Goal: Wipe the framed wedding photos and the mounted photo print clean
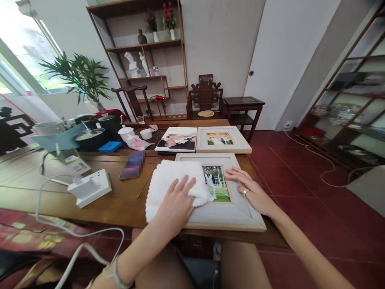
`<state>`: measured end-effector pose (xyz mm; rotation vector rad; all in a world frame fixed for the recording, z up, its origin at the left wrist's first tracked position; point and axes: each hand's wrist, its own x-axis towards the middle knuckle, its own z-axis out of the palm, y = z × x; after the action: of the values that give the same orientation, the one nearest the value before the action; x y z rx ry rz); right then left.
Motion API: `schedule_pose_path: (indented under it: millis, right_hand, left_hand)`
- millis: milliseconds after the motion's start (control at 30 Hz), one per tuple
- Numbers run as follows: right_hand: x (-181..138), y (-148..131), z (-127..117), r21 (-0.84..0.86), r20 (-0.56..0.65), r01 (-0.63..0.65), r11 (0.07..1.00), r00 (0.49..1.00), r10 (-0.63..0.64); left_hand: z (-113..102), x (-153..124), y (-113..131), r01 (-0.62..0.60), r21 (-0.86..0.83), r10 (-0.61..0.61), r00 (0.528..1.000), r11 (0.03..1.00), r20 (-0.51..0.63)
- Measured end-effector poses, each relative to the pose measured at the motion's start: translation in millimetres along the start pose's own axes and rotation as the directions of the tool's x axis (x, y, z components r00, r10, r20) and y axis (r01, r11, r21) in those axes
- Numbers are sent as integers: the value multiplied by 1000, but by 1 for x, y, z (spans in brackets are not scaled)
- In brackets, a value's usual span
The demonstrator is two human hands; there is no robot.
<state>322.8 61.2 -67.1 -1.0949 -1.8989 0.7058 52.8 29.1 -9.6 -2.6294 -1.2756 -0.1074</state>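
A light wooden picture frame (pixel 225 220) with a wide pale mat lies flat at the table's near edge. Its inner photo (pixel 221 182) shows a person in a dark vest on grass. Over the frame's left part spreads a white fluffy cloth (pixel 168 180), covering some of the photo. My left hand (pixel 177 200) rests on that cloth, fingers stretched out and pressing it down. On the frame's right side lies my right hand (pixel 248 190), fingers extended, a ring on one of them. Neither hand wraps round anything.
Behind lie another framed photo (pixel 240 138) and a photo panel (pixel 177 138). On the left of the wooden table (pixel 129 196) are a power strip (pixel 93 188) with cables, a blue box (pixel 110 146), a dark pot (pixel 90 138) and white cups. A shelf stands behind.
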Motion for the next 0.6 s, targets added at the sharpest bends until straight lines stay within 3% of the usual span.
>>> schedule_pose_path:
  millis: [167,400,600]
  right_hand:
    - [0,0,-1,-5,9,2,1000,1000,-2]
    - [0,0,0,1,-1,9,1000,1000,-9]
    - [0,-1,-1,-10,26,9,1000,1000,-9]
  left_hand:
    - [4,-5,-15,33,-27,-36,993,999,-110]
    - [20,55,-64,1,-39,-8,984,999,-179]
    - [18,75,-53,-142,114,165,962,983,-220]
